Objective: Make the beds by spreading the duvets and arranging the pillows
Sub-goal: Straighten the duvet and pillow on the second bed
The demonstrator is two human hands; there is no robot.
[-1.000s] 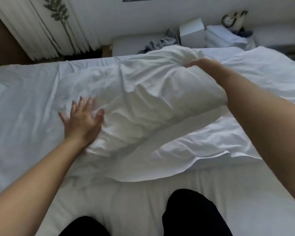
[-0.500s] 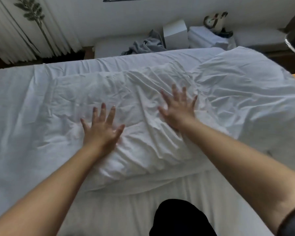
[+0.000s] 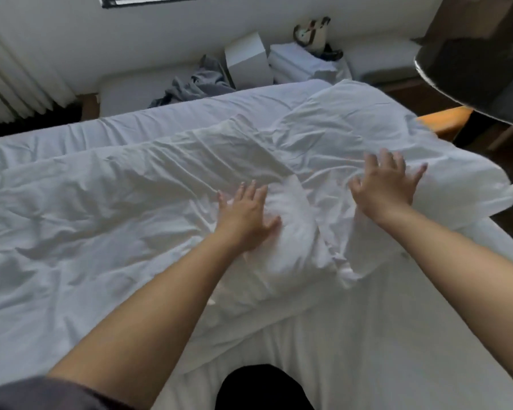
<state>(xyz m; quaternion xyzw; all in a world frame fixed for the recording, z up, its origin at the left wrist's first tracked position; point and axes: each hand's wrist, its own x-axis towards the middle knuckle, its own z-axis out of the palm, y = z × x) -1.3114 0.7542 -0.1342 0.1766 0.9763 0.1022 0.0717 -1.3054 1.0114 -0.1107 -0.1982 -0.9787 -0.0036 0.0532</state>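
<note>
A white pillow (image 3: 296,250) lies across the bed (image 3: 382,335) in front of me, its case creased. My left hand (image 3: 246,214) presses flat on its middle with fingers spread. A second white pillow (image 3: 353,128) lies to the right, reaching the bed's right edge. My right hand (image 3: 385,184) rests flat on this pillow, fingers spread. A rumpled white duvet (image 3: 71,220) covers the left part of the bed.
Beyond the bed stand a white box (image 3: 246,66), grey clothes (image 3: 196,87), folded white linen (image 3: 302,63) and a bag (image 3: 311,31) on a low white bench. Curtains (image 3: 15,81) hang at the far left. A dark lampshade (image 3: 474,66) and wooden table edge (image 3: 444,119) are at right.
One second ago my right hand held the pillow's far corner up; the pillow now lies flat. Both hands have since slid rightward across the pillows, palms down.
</note>
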